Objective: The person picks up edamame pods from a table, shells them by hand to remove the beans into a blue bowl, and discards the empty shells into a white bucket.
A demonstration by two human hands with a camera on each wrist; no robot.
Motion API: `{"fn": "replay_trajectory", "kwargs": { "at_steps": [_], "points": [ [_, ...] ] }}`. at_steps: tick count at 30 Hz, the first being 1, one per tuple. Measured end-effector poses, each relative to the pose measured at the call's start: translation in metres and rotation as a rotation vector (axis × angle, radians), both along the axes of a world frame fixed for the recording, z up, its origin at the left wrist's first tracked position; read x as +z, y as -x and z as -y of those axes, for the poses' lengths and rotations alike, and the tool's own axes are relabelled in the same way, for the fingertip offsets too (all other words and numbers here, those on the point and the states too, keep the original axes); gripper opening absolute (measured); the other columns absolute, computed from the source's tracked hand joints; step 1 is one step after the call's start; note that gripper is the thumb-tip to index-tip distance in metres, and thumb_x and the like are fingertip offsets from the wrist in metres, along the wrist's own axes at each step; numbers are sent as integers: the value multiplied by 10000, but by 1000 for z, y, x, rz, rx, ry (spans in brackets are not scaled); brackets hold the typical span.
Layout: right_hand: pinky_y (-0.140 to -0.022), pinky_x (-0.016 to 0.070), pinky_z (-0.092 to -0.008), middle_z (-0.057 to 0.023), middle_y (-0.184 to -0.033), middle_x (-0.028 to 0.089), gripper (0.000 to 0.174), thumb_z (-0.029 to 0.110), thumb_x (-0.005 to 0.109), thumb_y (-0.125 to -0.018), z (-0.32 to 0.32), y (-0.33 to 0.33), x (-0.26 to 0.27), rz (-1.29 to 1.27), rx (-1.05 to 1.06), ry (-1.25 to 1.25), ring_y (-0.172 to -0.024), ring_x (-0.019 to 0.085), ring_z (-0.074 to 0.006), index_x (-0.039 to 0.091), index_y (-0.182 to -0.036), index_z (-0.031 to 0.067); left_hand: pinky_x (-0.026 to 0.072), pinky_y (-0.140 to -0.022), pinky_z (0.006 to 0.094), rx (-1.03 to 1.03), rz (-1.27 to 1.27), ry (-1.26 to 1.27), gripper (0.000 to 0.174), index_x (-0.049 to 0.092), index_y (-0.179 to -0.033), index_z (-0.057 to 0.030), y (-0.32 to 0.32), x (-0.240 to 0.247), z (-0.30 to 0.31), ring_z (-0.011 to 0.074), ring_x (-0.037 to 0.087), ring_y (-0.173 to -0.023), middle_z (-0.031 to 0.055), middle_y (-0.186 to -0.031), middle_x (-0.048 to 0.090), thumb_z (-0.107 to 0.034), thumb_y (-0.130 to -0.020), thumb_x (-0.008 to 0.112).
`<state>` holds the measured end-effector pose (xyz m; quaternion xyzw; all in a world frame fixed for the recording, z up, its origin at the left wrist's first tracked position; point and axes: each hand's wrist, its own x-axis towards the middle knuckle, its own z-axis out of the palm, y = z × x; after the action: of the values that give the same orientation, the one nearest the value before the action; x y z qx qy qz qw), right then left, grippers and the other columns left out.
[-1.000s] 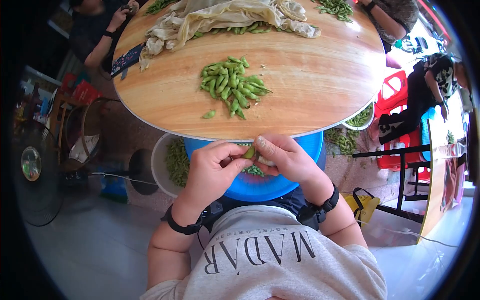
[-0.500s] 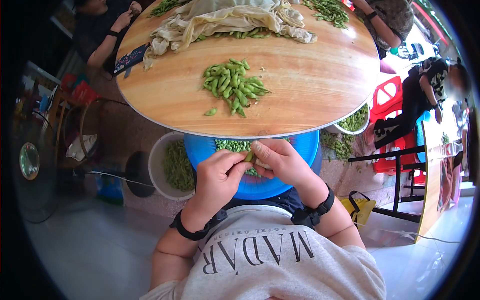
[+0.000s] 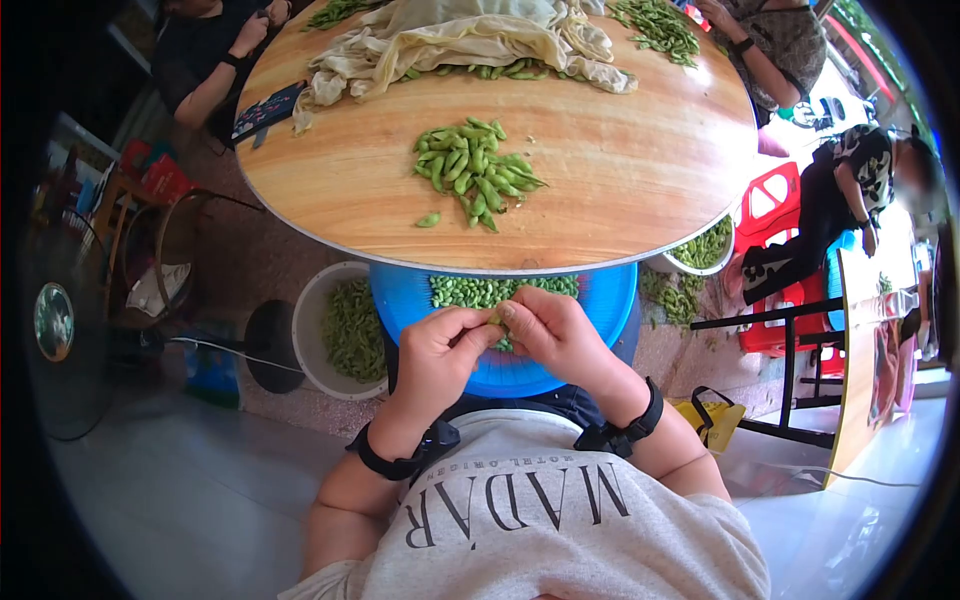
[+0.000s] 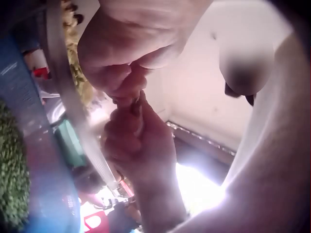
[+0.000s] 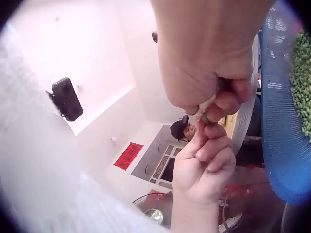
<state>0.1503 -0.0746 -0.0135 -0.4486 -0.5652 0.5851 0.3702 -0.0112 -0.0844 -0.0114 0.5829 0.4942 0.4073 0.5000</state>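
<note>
My left hand (image 3: 432, 352) and right hand (image 3: 562, 334) meet fingertip to fingertip, pinching one green soybean pod (image 5: 204, 117) between them. Most of the pod is hidden by the fingers and thumbs. Below the hands is a blue plastic basket (image 3: 386, 297), wide and round, with shelled green beans (image 3: 470, 290) spread over its bottom. On the round wooden table (image 3: 330, 185) ahead lies a small heap of unshelled pods (image 3: 470, 165). One single pod (image 3: 428, 219) sits apart at the heap's near left.
A white tub (image 3: 307, 345) of pods stands left of the basket; another tub (image 3: 712, 268) is under the table's right side. Crumpled cloth (image 3: 450, 50) covers more pods at the back. Other people's arms (image 3: 215, 85) reach the table's far sides. A fan (image 3: 55, 320) stands left.
Both hands have drawn back slightly from the table edge, uncovering more of the shelled beans. The pod shows less between the fingers than before. The pod heap lies as it did.
</note>
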Motion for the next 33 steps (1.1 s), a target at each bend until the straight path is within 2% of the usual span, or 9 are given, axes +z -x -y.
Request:
{"fn": "replay_trajectory", "kwargs": {
  "at_steps": [3, 6, 9, 15, 21, 24, 28, 29, 33],
  "points": [
    [-465, 387, -265, -51, -558, 497, 226, 191, 557, -881, 3, 0, -10, 73, 41, -141, -516, 458, -96, 551, -774, -8, 356, -432, 179, -32, 590, 528, 94, 639, -873, 18, 12, -13, -7, 62, 498, -509, 35, -668, 590, -44, -833, 582],
    [-485, 406, -275, -79, -587, 529, 226, 198, 648, -814, 0, -6, -13, 173, 60, -258, -532, 478, -114, 558, -780, -8, 339, -414, 176, -44, 562, 512, 86, 639, -873, 10, 14, -17, -1, 62, 480, -485, 39, -676, 597, -50, -829, 596],
    [-521, 428, -257, -86, -631, 565, 289, 208, 746, -717, -1, -9, 1, 235, -20, -277, -572, 510, -113, 573, -809, -6, 364, -426, 176, -19, 370, 367, 91, 631, -873, 12, 12, -19, 2, 61, 497, -491, 37, -670, 597, -55, -844, 576],
    [-548, 445, -262, -96, -665, 587, 174, 108, 681, -741, -6, -8, -7, 84, 86, -132, -594, 539, -120, 584, -837, 0, 376, -431, 177, -40, 264, 418, 75, 621, -860, -12, 10, -10, 2, 63, 515, -498, 32, -665, 599, -58, -844, 564],
    [-594, 471, -352, -162, -734, 584, 167, 57, 640, -673, -15, -2, -9, 302, 123, -344, -660, 596, -299, 580, -816, -4, 388, -457, 189, -25, -60, 133, 74, 619, -866, 13, 8, -20, 4, 64, 516, -526, 21, -646, 586, -40, -826, 586],
    [-606, 462, -410, -173, -748, 559, 149, 102, 633, -681, -23, -13, -7, 511, 241, -431, -685, 566, -367, 582, -791, 15, 417, -488, 215, 69, -378, -247, 104, 622, -888, 2, 33, -14, -5, 91, 544, -567, 36, -635, 569, -11, -785, 615],
    [-606, 451, -428, -158, -721, 525, 129, 150, 625, -705, -57, -27, 21, 557, 333, -439, -686, 556, -351, 580, -750, 38, 463, -563, 290, 211, -883, -254, 240, 632, -944, -23, 93, -28, -16, 190, 561, -571, 119, -942, 562, -49, -709, 675],
    [-608, 451, -429, -155, -720, 514, 110, 136, 615, -712, -72, -24, 28, 557, 283, -507, -691, 555, -349, 579, -743, 37, 472, -586, 305, 250, -961, -149, 289, 631, -964, -25, 97, -25, -17, 216, 559, -571, 134, -1033, 529, -65, -684, 690],
    [-615, 465, -414, -148, -757, 522, 87, 107, 565, -727, -137, 5, 28, 716, 129, -712, -699, 567, -345, 589, -789, 51, 445, -553, 239, 323, -562, -82, 199, 626, -939, 6, 90, -13, -29, 114, 556, -601, 99, -904, 586, -20, -743, 652]
  ]
}}
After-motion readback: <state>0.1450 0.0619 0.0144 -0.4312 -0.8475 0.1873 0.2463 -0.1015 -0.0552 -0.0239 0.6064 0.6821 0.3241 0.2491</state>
